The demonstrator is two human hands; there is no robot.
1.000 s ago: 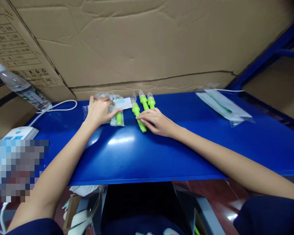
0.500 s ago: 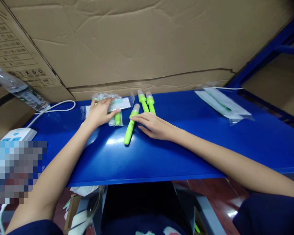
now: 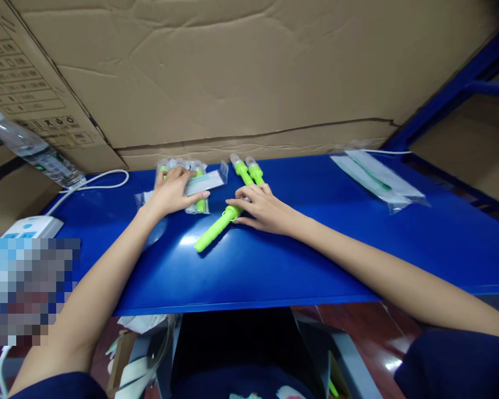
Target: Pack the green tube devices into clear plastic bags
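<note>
The person leans over a blue bench (image 3: pixel 274 260) with both bare arms stretched out. The right hand (image 3: pixel 263 208) has its grip narrowed on the capped end of a green pen (image 3: pixel 214 230). Thumb and fingertips (image 3: pixel 238 195) close about that end, while the rest of the pen lies on the bench, slanting toward the person's left and the near edge. Just behind the knuckles two more pens (image 3: pixel 249 169) lie side by side, pointing toward the cardboard wall (image 3: pixel 249 72) at the back. The left hand (image 3: pixel 172 191) lies flat, its grip wide and clasping nothing, palm and spread fingers pressing on a small heap of clear bags (image 3: pixel 193 183) with green pens inside; a white label shows on the top one. The two hands are near each other but apart. Off to the left a water bottle (image 3: pixel 33 151) lies tilted by the cardboard, a white cable (image 3: pixel 95 180) loops across the bench corner and a white box (image 3: pixel 31 226) sits at the edge. Far to the right some flat packets (image 3: pixel 378 177) lie on the bench, well apart from both hands
</note>
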